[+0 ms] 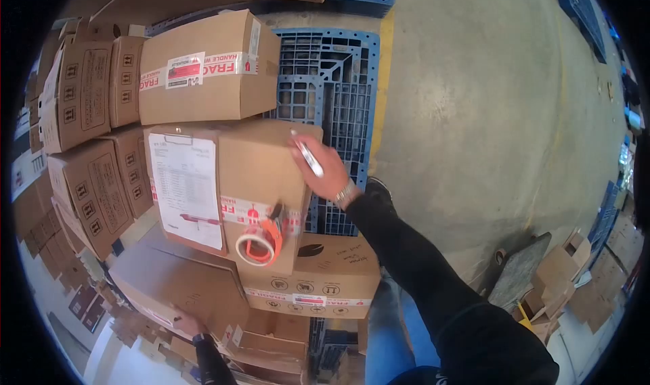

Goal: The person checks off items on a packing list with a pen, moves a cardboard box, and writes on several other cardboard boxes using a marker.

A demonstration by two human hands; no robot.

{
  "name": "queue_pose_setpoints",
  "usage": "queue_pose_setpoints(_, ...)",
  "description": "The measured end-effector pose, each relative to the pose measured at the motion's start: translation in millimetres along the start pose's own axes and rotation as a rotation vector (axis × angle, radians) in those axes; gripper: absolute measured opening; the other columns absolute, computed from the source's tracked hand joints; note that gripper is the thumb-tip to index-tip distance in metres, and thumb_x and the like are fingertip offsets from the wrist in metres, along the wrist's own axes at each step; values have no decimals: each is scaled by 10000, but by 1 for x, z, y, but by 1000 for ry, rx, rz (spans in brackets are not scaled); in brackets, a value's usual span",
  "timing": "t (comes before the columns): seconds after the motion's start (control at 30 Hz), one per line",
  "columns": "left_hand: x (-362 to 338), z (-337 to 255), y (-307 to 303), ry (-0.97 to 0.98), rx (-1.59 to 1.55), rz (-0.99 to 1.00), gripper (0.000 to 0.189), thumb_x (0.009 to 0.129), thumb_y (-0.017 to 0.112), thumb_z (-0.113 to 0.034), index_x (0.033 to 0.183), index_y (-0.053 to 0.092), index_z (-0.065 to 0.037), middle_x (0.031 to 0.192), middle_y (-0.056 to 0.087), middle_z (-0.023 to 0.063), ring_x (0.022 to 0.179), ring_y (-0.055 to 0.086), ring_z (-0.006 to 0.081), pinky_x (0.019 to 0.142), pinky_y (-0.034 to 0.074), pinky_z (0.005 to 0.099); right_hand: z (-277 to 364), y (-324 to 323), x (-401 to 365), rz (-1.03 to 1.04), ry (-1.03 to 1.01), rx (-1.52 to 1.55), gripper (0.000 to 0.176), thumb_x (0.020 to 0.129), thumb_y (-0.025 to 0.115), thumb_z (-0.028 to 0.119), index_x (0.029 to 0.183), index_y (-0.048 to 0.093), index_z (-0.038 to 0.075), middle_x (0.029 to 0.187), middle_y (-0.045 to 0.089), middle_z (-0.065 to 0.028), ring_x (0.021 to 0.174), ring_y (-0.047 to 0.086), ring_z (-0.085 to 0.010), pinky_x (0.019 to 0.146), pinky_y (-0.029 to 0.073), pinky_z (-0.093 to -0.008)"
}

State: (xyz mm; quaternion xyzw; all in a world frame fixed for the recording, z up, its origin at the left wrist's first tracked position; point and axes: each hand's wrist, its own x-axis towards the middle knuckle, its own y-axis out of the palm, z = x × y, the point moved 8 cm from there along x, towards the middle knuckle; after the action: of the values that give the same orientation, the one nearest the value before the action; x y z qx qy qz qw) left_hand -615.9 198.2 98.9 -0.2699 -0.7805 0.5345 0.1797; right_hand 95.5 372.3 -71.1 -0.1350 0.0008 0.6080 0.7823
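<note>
My right hand (323,166) is closed around a white marker (309,160), held over the right edge of a cardboard box (254,155). On that box lie a clipboard (222,212) with a printed sheet (183,189) and a red pen (198,219). An orange tape dispenser (272,233) with a roll of tape stands beside the clipboard. At lower left, my left hand (188,324) is by the side of another large box (183,283). Its fingers look pinched, with a small dark bit at their tips that I cannot make out.
A box with red-and-white FRAGILE tape (196,97) sits behind, and more boxes (84,94) are stacked at left. Below the tape dispenser is a box with handwriting (338,256). A blue plastic pallet (328,63) lies beside the concrete floor (467,114); flattened cardboard (545,287) is at right.
</note>
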Motion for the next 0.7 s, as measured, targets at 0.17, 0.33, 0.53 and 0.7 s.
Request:
queue_pose_setpoints(0.17,-23,-35,5,-42,152,-107,648,874,704,-456,945,542,167,985,649,250,778,646,298,682,558,408,-50,-7,-33,-3,258,454,245,973,607,235,1126,599,45,989,712,-93,908,706,-193,775,539,-315)
queue_pose_setpoints(0.33,-14,-19,1,26,157,-50,615,859,740,-384,1009,529,174,976,651,250,797,653,296,719,567,413,-124,-4,16,187,618,747,224,967,604,232,1068,651,38,954,683,-50,804,647,-90,724,504,-225)
queue_pose_setpoints(0.53,-23,-21,-7,-81,337,-168,616,870,730,-356,1105,469,150,1051,639,261,873,658,310,766,567,418,-118,53,62,503,575,760,189,947,571,152,1053,672,34,921,666,-36,764,614,-89,716,496,-230)
queue_pose_setpoints(0.7,-34,-41,-2,-98,316,-84,589,887,700,-340,1145,514,155,1093,655,254,928,668,325,807,551,416,-112,88,74,572,587,607,168,933,571,168,985,673,45,840,669,-25,738,613,-80,675,479,-234)
